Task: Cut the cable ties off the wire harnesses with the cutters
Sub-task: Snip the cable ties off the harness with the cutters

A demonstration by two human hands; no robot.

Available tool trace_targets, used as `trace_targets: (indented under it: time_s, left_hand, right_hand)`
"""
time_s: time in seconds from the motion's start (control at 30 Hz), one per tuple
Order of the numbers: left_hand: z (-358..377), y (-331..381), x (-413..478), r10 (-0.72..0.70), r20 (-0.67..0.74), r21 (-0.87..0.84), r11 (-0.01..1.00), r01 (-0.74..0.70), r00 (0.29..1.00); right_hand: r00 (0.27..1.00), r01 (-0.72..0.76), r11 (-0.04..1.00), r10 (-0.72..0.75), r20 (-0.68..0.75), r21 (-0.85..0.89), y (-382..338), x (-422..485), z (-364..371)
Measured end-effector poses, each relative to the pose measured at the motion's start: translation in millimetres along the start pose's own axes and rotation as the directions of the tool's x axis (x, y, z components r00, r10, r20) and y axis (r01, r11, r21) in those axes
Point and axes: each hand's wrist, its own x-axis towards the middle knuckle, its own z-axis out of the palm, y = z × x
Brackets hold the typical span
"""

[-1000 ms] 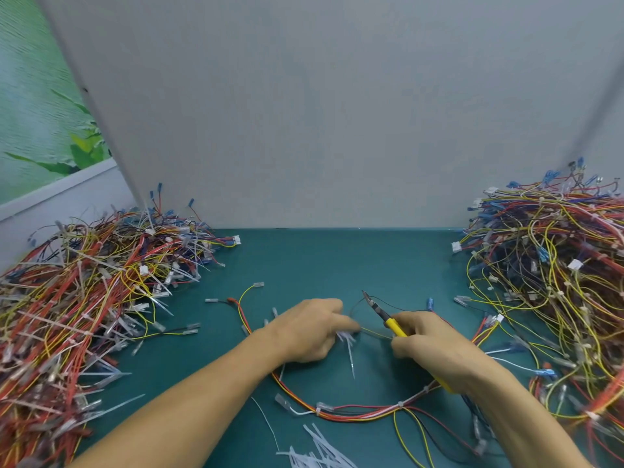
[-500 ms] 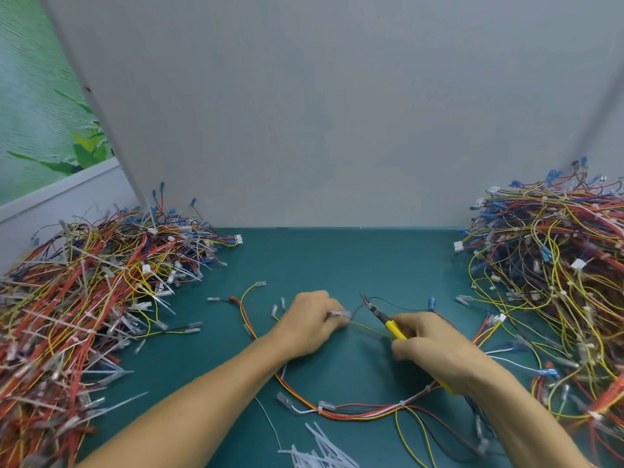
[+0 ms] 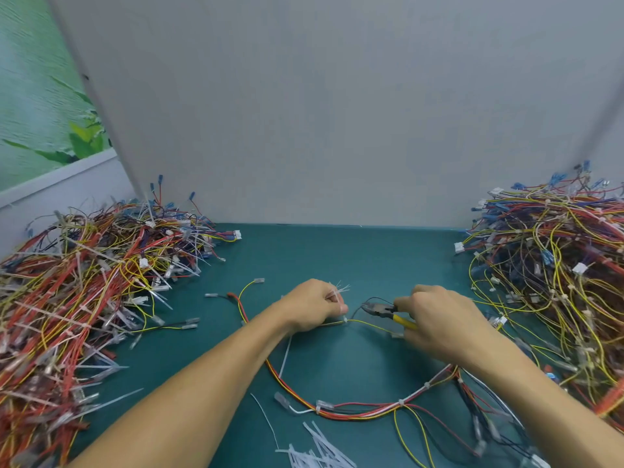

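A wire harness (image 3: 358, 412) of red, orange, yellow and white wires lies looped on the green mat, with white cable ties along it. My left hand (image 3: 312, 307) grips a tuft of cut white ties and holds the harness's yellow wire down near a small white cable tie (image 3: 345, 320). My right hand (image 3: 439, 324) grips the yellow-handled cutters (image 3: 381, 309). Their dark jaws point left, just right of and above that tie, a short gap from my left fingers.
A big heap of harnesses (image 3: 87, 295) with long white tie tails fills the left side. Another heap (image 3: 553, 282) fills the right. Cut tie scraps (image 3: 317, 450) lie at the near edge. A grey partition (image 3: 337, 113) closes the back of the green mat (image 3: 337, 258).
My left hand has shifted right and back along the yellow wire, the tie tuft now sticking up. My right hand has swung the cutters from pointing up-left to nearly level, jaws close to my left fingers.
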Motion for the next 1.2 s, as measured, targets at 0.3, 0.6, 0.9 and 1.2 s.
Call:
trace_targets:
  time_s: [0.3, 0.6, 0.9, 1.2]
  left_hand:
    - [-1, 2, 2, 0.009, 0.021, 0.024, 1.0, -0.01, 1.0]
    - [0, 0, 4, 0.005, 0.032, 0.021, 1.0, -0.006, 0.999]
    - [1, -1, 5, -0.001, 0.036, 0.019, 1.0, 0.001, 0.999]
    - [1, -1, 6, 0.003, 0.034, 0.029, 1.0, -0.004, 0.999]
  right_hand:
    - [0.986, 0.154, 0.986, -0.149, 0.076, -0.059, -5, 15, 3]
    - [0.971, 0.186, 0.982, -0.181, 0.155, -0.021, -5, 19, 3]
    - [0.964, 0.192, 0.981, -0.193, 0.182, 0.023, -5, 18, -1]
    - [0.963, 0.173, 0.983, -0.182, 0.201, 0.061, -2, 17, -1]
